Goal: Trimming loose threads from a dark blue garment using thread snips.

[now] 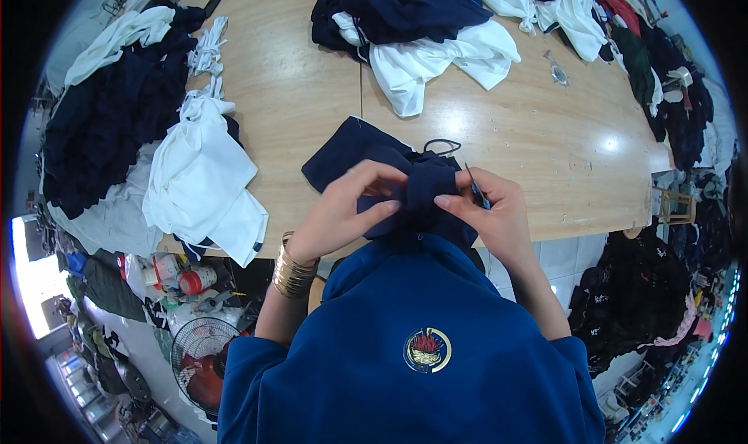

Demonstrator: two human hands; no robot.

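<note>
The left hand (347, 210) pinches a fold of the navy cloth piece (389, 175) with its fingers pressed together. The right hand (495, 210) holds the cloth too, and grips small thread snips (474, 187). The cloth lies at the near edge of the wooden surface (538, 140). The sharp tip is close to the fingers. A slip could nick skin or cut the cloth.

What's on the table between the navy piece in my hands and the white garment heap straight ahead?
In the head view, only bare wooden table separates the navy piece from the white garment heap; a dark thread loop lies just right of that stretch.
</note>
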